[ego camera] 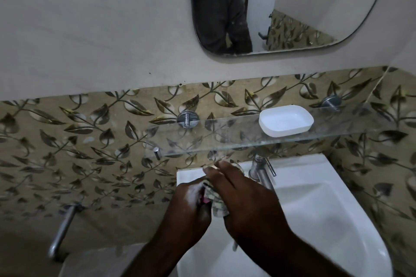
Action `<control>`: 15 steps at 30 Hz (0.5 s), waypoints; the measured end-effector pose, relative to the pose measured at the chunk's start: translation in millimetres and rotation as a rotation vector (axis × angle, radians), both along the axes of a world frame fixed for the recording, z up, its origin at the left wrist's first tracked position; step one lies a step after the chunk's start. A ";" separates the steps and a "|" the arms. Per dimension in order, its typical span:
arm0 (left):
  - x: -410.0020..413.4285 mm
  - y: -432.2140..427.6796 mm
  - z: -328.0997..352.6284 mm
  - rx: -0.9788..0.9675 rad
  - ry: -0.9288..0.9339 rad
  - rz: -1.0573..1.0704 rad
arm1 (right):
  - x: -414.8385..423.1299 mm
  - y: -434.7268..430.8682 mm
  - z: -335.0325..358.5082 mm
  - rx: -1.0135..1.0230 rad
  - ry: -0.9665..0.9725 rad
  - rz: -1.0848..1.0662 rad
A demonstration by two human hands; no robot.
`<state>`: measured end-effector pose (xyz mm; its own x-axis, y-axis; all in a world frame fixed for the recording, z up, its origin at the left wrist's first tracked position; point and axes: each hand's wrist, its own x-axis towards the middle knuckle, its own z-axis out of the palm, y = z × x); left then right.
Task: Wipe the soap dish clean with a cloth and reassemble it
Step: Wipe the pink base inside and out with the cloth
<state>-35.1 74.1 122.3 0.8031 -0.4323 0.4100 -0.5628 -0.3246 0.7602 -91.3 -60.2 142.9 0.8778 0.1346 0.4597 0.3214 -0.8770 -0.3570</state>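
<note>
A white oval soap dish base [286,121] sits open side up on the glass shelf [216,139], right of middle. Over the left part of the sink, my left hand [191,204] grips a small object with a pink edge [206,200], mostly hidden. My right hand [245,200] presses a patterned cloth [217,204] against it. Both hands touch each other around the cloth. I cannot tell what the hidden object is.
A white sink [319,209] lies below the shelf, with a chrome tap [261,171] at its back. A chrome pipe [63,229] sticks out of the tiled wall at lower left. A mirror [292,7] hangs above, showing a person's reflection.
</note>
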 end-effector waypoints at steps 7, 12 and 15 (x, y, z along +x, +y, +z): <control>-4.9 4.7 6.2 0.042 -0.025 0.025 | 9.8 -8.4 -4.1 0.095 -0.004 -0.078; -3.4 12.9 6.1 0.020 -0.012 0.051 | 7.4 5.3 -3.4 0.093 0.050 0.009; -12.7 13.6 1.8 -0.120 0.151 0.031 | 23.4 -15.1 -7.5 0.510 0.344 0.024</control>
<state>-47.8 87.7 124.1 0.8714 -0.3621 0.3309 -0.4307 -0.2421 0.8694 -67.9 -75.2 135.5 0.9866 -0.0058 0.1628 0.1314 -0.5624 -0.8164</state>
